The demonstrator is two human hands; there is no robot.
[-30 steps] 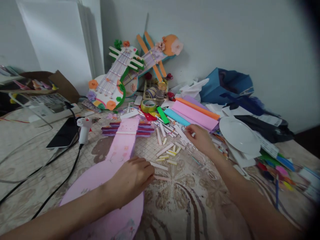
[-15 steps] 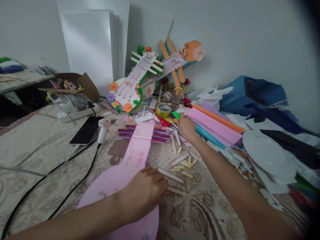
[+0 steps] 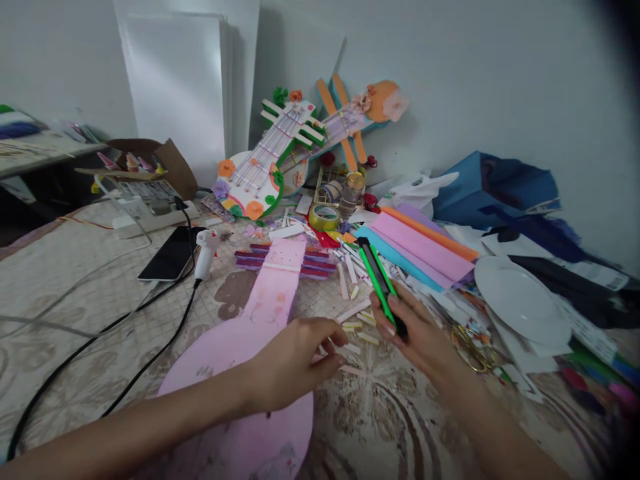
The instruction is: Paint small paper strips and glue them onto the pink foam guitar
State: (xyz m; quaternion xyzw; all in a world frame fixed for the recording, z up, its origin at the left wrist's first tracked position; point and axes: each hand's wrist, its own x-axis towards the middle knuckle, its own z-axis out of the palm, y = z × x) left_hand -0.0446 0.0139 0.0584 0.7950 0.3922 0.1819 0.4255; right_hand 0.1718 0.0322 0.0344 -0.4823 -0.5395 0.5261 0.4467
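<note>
Green utility knife [image 3: 379, 281], light, rigid and slick-sided, pinched at its near end in right-hand grip [image 3: 417, 333], blade end pointing away, best held mid-handle; left-hand grip [image 3: 295, 360] loosely curled just beside, over pink foam guitar cutout [image 3: 250, 373].

I am at a home craft corner, where a patterned cloth covers my table [image 3: 75, 280] beneath coloured foam sheets [image 3: 425, 243], cut paper strips [image 3: 353, 310], tape rolls [image 3: 324, 217], a glue gun [image 3: 205, 253] and finished toy guitars [image 3: 270, 160] leaning on the wall.
</note>
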